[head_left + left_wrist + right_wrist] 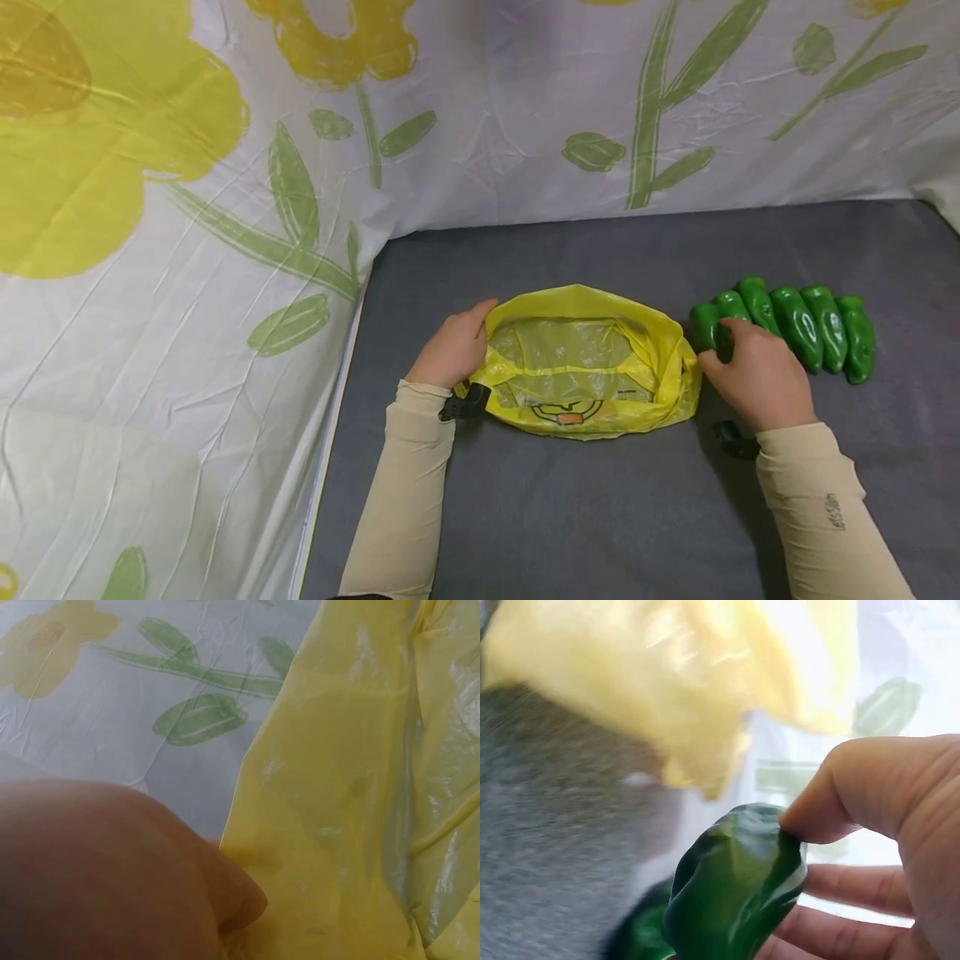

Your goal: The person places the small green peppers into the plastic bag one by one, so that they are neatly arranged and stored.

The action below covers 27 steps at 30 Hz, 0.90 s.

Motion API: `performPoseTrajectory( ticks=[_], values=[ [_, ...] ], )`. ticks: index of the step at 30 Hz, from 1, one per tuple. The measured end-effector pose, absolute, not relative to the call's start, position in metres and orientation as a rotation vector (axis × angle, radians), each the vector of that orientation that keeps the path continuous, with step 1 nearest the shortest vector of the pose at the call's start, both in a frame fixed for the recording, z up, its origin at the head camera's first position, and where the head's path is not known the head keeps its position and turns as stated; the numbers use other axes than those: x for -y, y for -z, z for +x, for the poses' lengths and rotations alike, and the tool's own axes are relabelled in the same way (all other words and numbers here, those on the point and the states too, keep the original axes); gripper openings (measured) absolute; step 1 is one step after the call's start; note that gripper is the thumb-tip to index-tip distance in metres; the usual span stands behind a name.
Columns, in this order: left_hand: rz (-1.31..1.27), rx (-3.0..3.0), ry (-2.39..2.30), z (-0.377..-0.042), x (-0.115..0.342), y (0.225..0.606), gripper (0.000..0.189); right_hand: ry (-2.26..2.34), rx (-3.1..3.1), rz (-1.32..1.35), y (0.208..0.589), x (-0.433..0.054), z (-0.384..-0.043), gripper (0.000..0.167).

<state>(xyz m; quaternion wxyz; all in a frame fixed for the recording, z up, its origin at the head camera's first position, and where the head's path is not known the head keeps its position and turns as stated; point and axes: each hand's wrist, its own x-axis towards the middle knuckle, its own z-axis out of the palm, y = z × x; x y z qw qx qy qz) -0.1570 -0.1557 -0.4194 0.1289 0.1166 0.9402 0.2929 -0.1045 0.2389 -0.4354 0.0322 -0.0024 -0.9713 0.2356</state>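
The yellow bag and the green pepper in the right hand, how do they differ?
The bag is yellow; the pepper is green. The bag is much larger than the pepper. The left hand grips the bag; the right hand pinches the pepper. Both look shiny.

Seemingly a curtained-off booth: wrinkled white sheeting (487,158) printed with yellow flowers (172,108) lines the far and left sides of a dark grey table (600,517).

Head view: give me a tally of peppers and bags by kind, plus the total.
Green peppers: 6, including the one the right hand pinches
Yellow plastic bag: 1
Total: 7
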Motion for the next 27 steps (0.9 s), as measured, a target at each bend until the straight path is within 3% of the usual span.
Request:
performPoseTrajectory(
  ticks=[14,27],
  values=[
    [0.334,-2.72,-0.883,-0.158,0.158,0.417,0.049,-0.95,2.936,0.043,0.397,-0.211,-0.09,0.065],
    [0.342,-2.718,-0.871,-0.157,0.156,0.417,0.049,-1.015,2.94,0.161,0.396,-0.18,-0.085,0.061]
  ],
)
